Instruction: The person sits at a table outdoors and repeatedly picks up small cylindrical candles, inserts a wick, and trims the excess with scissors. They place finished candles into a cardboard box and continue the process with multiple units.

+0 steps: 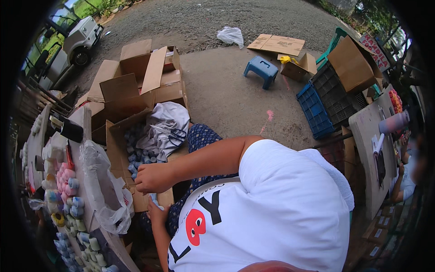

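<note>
My right hand (153, 178) reaches across in front of me with its fingers curled in; I cannot see what, if anything, is between them. Just below it, my left hand (157, 212) grips a small pale-blue piece (155, 200), partly hidden by the fingers. Past my hands stands an open cardboard box (116, 147) holding several small blue-grey pieces (136, 156). A crumpled whitish cloth (164, 120) lies over part of them, with dark-blue loops like scissor handles (177, 137) on top.
Left, a table (84, 120) bears pink, blue and green pieces (67, 181), a black container (68, 129) and a clear plastic bag (106, 190). Ahead are open cartons (170, 90) and a blue stool (261, 70). Crates (312, 111) and another table (368, 149) stand right.
</note>
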### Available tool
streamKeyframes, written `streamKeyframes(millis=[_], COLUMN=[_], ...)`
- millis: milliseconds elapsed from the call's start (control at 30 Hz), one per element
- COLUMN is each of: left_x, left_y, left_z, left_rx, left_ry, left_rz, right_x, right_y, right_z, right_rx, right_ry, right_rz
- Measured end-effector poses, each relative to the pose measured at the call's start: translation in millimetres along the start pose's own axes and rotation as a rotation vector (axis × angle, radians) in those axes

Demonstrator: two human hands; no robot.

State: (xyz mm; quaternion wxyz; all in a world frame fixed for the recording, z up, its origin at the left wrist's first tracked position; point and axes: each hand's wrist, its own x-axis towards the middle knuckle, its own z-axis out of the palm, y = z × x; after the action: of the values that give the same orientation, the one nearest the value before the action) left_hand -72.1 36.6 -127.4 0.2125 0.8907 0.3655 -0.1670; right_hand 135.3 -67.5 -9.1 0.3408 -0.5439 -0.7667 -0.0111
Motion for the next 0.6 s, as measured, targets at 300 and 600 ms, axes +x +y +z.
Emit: streamKeyframes(millis=[300, 600], left_x=[-15.4, -63.4], left_y=[-6.4, 32.7], left_z=[-12.1, -117.0], left_rx=[-0.298, -0.544], left_ry=[0.441, 0.883], left_rz=[-0.106, 0.335], right_x=[4.9, -7.1], right_y=[2.5, 53.9], right_z=[-18.3, -22.8], right_rx=[0.178, 0.302], right_ry=[0.071, 0.102], right_rz=[0.168, 0.618])
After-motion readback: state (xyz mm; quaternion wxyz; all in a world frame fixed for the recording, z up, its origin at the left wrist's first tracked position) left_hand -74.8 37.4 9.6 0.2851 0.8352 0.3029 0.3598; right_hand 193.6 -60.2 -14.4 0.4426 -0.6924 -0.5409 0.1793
